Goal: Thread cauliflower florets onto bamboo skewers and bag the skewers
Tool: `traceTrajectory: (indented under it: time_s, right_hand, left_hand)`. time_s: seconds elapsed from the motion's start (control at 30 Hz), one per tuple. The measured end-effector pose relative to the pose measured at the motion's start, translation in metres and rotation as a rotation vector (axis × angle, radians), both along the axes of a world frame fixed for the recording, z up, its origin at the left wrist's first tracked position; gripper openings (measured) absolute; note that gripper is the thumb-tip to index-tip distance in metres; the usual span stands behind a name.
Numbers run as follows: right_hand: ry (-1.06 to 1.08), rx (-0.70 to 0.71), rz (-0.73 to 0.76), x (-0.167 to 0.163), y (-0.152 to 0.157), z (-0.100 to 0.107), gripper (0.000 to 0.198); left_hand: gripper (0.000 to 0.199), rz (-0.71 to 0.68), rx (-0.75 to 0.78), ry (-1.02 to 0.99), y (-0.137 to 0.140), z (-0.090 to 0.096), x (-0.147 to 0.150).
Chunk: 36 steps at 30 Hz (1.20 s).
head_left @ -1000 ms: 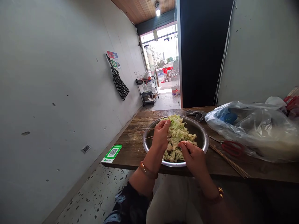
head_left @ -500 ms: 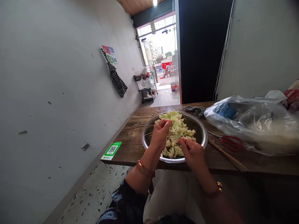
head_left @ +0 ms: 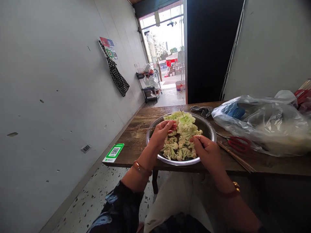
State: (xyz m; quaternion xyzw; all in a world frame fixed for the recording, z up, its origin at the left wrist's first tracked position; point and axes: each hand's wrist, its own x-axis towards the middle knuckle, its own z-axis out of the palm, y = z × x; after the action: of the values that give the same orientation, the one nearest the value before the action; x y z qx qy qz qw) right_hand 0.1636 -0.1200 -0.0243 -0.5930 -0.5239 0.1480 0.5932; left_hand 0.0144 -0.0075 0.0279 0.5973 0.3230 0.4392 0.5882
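Observation:
Cut cauliflower (head_left: 181, 152) lies in a wide steel bowl (head_left: 211, 129) on the wooden table. A paler green cauliflower floret (head_left: 187, 124) sits raised over the others, between my two hands. On its left side is my left hand (head_left: 161, 131), with the fingers stretched toward it and partly apart. My right hand (head_left: 206, 147) is closed in a pinch at the floret's lower right; its fingers hide the exact grip. A thin bamboo skewer (head_left: 148, 128) crosses the bowl's left rim, its inner end hidden behind my left hand.
Right of the bowl lie red-handled scissors (head_left: 239, 144) and several bamboo skewers (head_left: 236, 157). A clear plastic bag (head_left: 267, 126) bulges behind them. A grey cloth (head_left: 202, 111) rests beyond the bowl, and a green QR card (head_left: 113, 152) at the table's left corner.
My left hand's fingers have loosened from their pinch and drawn slightly left. My right hand has shifted a little right, and the raised floret shows more fully. The camera view has tilted slightly down.

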Motion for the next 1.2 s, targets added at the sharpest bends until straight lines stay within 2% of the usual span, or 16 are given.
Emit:
traceTrajectory:
  time_s: [0.1,0.23,0.4,0.5,0.6,0.73,0.93,1.07,1.2]
  right_hand:
    - [0.053,-0.017,-0.07,0.01,0.0,-0.003,0.028]
    - [0.164,-0.014,-0.085,0.013,0.001,-0.006,0.028]
    - [0.317,0.084,-0.113,0.008,0.001,-0.007,0.027]
    - [0.338,0.096,-0.131,0.007,0.001,-0.007,0.026]
    - [0.303,0.092,-0.14,0.007,0.0,-0.007,0.028]
    - [0.276,0.081,-0.13,0.008,-0.002,-0.006,0.027]
    - [0.196,0.043,-0.13,0.01,-0.004,-0.007,0.029]
    - [0.197,0.035,-0.121,0.011,-0.005,-0.008,0.027]
    - [0.202,0.039,-0.129,0.011,-0.005,-0.009,0.028]
  left_hand:
    - [0.035,-0.049,0.056,0.108,0.007,-0.003,-0.005]
    - [0.028,-0.202,0.208,0.283,0.015,-0.001,0.002]
    - [0.023,-0.392,0.555,0.78,0.022,0.004,0.024]
    - [0.022,-0.425,0.764,1.065,0.027,0.001,0.034]
    - [0.025,-0.453,0.892,1.235,0.034,-0.007,0.038]
    - [0.023,-0.508,0.872,1.264,0.039,-0.019,0.03]
    - [0.009,-0.463,0.779,1.288,0.039,-0.022,0.009]
    - [0.022,-0.447,0.712,1.243,0.033,-0.02,-0.002]
    - [0.032,-0.457,0.721,1.233,0.03,-0.021,-0.01]
